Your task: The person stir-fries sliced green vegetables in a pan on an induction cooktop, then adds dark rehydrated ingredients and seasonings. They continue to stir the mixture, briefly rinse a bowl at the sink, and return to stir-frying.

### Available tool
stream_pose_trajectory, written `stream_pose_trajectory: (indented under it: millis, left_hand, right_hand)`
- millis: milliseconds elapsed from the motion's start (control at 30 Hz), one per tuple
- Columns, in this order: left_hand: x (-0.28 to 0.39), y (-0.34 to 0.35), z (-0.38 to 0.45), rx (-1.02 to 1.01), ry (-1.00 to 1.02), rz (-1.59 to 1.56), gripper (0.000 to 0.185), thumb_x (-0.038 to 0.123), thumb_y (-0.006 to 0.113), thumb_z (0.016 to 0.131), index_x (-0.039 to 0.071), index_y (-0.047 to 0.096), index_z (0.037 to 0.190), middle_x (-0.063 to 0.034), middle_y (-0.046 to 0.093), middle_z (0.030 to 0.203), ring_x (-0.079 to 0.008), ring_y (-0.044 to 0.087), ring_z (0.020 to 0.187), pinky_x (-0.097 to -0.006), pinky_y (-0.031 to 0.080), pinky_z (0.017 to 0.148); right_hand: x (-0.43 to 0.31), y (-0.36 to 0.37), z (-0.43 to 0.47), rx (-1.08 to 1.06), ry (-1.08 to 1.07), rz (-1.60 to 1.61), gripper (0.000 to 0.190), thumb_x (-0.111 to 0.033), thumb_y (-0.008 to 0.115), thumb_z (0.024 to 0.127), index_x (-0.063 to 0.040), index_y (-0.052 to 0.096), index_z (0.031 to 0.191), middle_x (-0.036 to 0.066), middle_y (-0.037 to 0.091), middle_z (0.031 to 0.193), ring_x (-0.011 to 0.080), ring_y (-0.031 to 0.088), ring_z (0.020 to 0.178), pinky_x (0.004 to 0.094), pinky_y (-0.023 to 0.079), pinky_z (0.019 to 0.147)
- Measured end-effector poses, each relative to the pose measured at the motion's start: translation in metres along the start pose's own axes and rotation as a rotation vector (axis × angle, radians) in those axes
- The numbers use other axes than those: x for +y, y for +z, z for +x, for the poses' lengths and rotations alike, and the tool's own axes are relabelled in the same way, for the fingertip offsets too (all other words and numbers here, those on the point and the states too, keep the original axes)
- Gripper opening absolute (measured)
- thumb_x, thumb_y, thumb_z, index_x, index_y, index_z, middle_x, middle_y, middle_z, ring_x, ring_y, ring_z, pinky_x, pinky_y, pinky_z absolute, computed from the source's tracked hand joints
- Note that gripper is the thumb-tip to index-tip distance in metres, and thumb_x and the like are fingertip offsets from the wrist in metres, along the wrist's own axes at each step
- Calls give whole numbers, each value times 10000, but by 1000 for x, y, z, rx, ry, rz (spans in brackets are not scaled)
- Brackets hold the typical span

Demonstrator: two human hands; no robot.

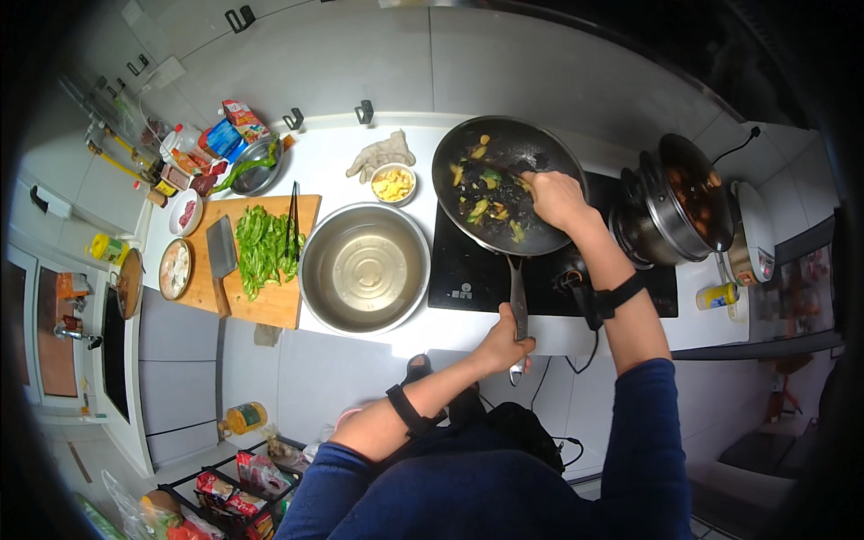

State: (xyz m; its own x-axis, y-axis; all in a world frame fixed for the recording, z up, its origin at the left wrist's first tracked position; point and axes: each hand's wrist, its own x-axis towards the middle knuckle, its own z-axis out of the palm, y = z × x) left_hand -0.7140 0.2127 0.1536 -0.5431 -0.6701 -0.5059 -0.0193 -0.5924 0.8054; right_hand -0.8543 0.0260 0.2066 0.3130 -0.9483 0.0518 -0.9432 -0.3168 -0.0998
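My left hand [505, 343] is closed around the handle of a dark wok [459, 233], which stands tilted on the black cooktop [452, 290]. My right hand [557, 196] reaches over the wok's right side, gripping a dark utensil that runs down into the food; its kind is hard to tell. Dark pieces and yellow-green slices [477, 209] lie spread in the wok. To its left stands a metal basin [364, 270] of clear liquid. A bowl of yellow chopped food [393, 184] sits behind the basin, beside a crumpled cloth [381, 154].
A cutting board [308, 209] at left bears sliced green peppers [260, 250], black chopsticks [292, 223] and a cleaver [221, 246]. Bowls and packages stand behind it. Right of the wok is a lidded steel pot [658, 216]; a yellow can [717, 296] lies near the counter's right end.
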Motion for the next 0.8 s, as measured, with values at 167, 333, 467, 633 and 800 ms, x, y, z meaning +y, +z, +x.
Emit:
stream_pose_trajectory:
  millis: [167,333,467,633,800]
  left_hand:
    - [1,-5,-1,-8,-7,32,435,9,537,866,19,166,1092,-156,516,815,-191,601,557,-317,525,493]
    - [-1,-3,-2,8,-19,49,429,14,529,870,18,168,1101,-158,520,821,-191,601,557,-319,523,491]
    - [-1,-4,-2,-1,-26,47,430,16,527,871,21,168,1108,-159,516,835,-188,599,562,-315,528,500]
    - [-3,-4,0,0,-9,26,435,19,531,872,22,173,1120,-155,511,845,-184,598,577,-308,531,514]
    - [-7,-5,1,13,33,19,400,2,507,843,25,172,1062,-158,534,781,-197,594,527,-330,516,487]
  right_hand:
    - [-15,-78,-58,-41,-163,-79,316,-20,561,740,-93,699,1015,204,644,787,342,638,763,433,501,699]
    - [-42,-104,-91,-201,-136,-192,169,13,545,692,-12,690,776,207,645,729,352,656,759,425,520,714]
    - [-13,-50,-51,-62,0,-216,142,-12,534,719,23,668,749,225,653,782,367,657,784,434,521,734]
    - [25,-6,-12,79,140,-115,163,-12,521,736,18,663,810,241,653,849,370,650,853,442,520,762]
    - [-14,-21,-22,-55,-59,-100,247,-6,522,743,-32,669,940,215,660,872,353,651,840,433,512,763]
